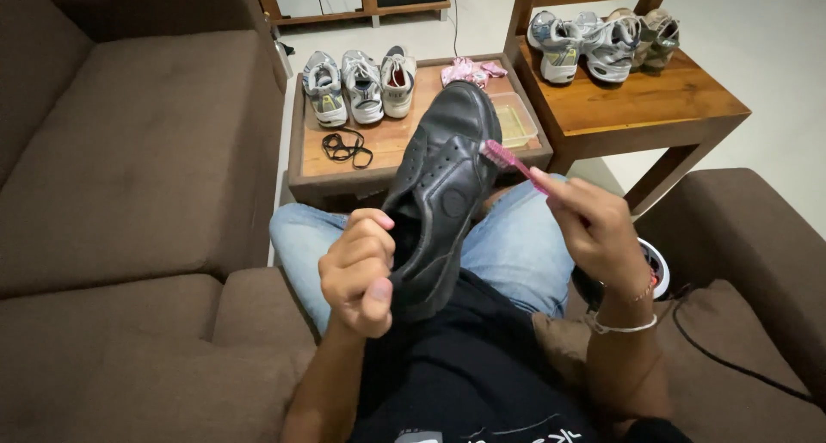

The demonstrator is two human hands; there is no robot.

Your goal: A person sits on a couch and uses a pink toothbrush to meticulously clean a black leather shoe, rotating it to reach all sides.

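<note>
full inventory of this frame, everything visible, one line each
black shoe: 1, black leather, held up over the lap
toothbrush: 1, pink, bristles on the shoe's side near the toe
grey sneakers: 3, grey-white, on the low wooden table
laces: black tangle, same table, in front of the sneakers
plastic tray: 1, clear, table's right end
pink cloth: 1, pink, table's far edge
more sneakers: about 4, grey and tan, on the taller wooden table
sofa: brown, around the person
cable: 1, black, on the right cushion
left hand: grips the shoe's heel opening
right hand: holds the toothbrush handle; bracelets on wrist
</note>
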